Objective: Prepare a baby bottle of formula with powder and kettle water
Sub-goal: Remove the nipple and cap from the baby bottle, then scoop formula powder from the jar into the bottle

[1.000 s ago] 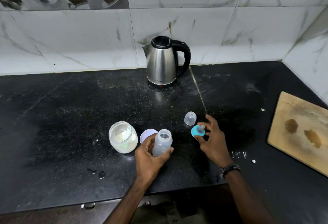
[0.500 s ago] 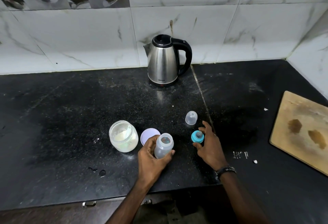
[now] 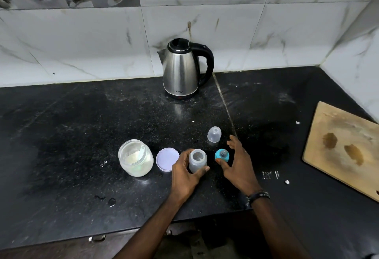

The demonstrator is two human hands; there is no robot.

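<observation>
A small clear baby bottle [image 3: 197, 160] stands open-topped on the black counter, with my left hand [image 3: 184, 173] wrapped around it. Just right of it, the teal nipple ring [image 3: 222, 154] rests on the counter. My right hand [image 3: 239, 164] hovers beside the ring with fingers spread, holding nothing. The clear bottle cap [image 3: 214, 134] stands behind the ring. To the left sits an open glass jar of white powder [image 3: 135, 160] with a scoop inside, and its lilac lid [image 3: 167, 159] lies flat between jar and bottle. A steel kettle [image 3: 181, 70] stands at the back wall.
A wooden cutting board [image 3: 344, 148] lies at the right edge of the black counter [image 3: 61, 135]. Water drops [image 3: 106, 199] and white crumbs dot the surface. Tiled walls close the back and right side. A drawer handle [image 3: 97, 238] shows below the front edge.
My right hand has set the teal nipple ring down on the counter and let go, fingers now spread beside it. My left hand stays on the bottle.
</observation>
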